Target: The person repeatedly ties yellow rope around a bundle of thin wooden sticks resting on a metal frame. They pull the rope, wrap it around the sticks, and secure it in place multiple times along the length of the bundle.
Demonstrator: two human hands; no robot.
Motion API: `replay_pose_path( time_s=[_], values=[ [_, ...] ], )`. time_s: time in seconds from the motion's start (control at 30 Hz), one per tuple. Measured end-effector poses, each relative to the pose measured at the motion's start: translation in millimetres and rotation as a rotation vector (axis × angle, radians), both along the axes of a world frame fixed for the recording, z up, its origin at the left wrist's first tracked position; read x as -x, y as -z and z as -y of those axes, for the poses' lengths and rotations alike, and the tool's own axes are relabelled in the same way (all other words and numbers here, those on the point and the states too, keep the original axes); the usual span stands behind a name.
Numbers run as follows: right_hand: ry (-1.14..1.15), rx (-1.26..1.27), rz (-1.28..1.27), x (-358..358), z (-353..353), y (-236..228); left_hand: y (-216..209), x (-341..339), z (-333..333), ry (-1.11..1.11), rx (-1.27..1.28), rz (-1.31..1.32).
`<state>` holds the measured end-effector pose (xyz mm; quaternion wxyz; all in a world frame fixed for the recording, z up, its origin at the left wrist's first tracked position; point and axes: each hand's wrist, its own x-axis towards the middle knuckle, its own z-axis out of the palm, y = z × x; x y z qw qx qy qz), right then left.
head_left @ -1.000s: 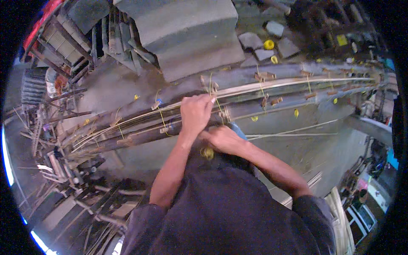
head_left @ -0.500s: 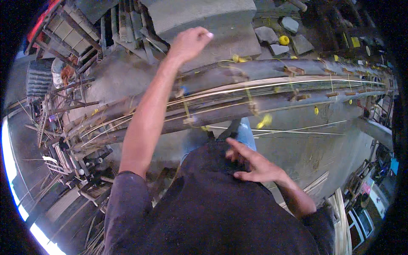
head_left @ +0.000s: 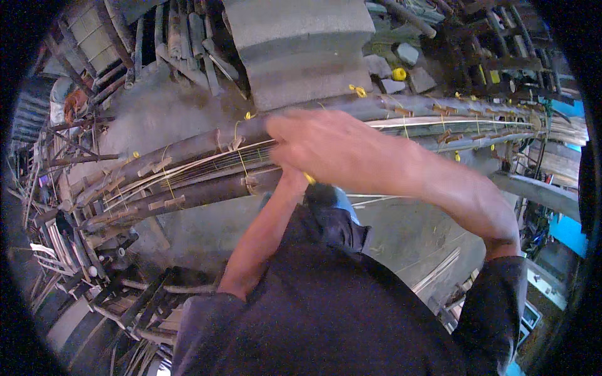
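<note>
Two long dark poles lie across in front of me, the far pole (head_left: pixel 188 153) and the near pole (head_left: pixel 204 195). Thin pale strips (head_left: pixel 141 182) run lengthwise between them, with yellow cords crossing at intervals. My right hand (head_left: pixel 335 147) reaches leftward over the poles, its fingers smeared by motion. Under it is my left hand (head_left: pixel 293 177), of which little more than the wrist shows. The two hands overlap; whether they hold anything cannot be made out. A bit of yellow cord (head_left: pixel 309 178) shows beside the left wrist.
Beyond the poles stands a pale slab (head_left: pixel 301 47). Right of it are grey stone blocks (head_left: pixel 421 80) and a yellow roll (head_left: pixel 399 74). Dark lengths of wood (head_left: pixel 182 44) lean at the far left. Loose pale strips (head_left: pixel 436 271) lie on the floor at right.
My left hand has come down and back from above the far pole. My right hand has moved forward and left, now covering the left. The view has shifted slightly.
</note>
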<state>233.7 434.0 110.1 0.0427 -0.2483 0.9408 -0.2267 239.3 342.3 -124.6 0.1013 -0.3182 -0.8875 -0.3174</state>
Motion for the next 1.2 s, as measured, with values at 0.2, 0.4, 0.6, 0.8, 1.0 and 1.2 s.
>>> replay_pose_path(
  time_s=[0.2, 0.4, 0.6, 0.8, 1.0, 1.2],
  values=[
    [0.703, -0.353, 0.450, 41.3, -70.2, 77.3, -43.6, 19.4, -5.5, 0.311, -0.016, 0.077],
    [0.467, -0.229, 0.006, -65.9, -20.9, 117.1, -47.9, 19.2, 6.9, 0.238, 0.137, 0.083],
    [0.235, 0.245, 0.392, -122.1, 37.0, 211.0, -96.3, 8.0, -7.8, 0.327, -0.395, 0.754],
    [0.231, 0.139, 0.490, -135.1, 24.0, 183.9, -37.6, 110.1, -79.7, 0.220, -0.176, 1.270],
    [0.380, 0.895, 0.527, -152.4, 48.9, 112.6, -41.9, 216.3, -26.7, 0.504, 0.359, 0.549],
    [1.071, 1.459, 1.135, -81.8, 180.9, 204.1, -113.0, 202.8, 91.1, 0.427, 0.166, 0.509]
  ],
)
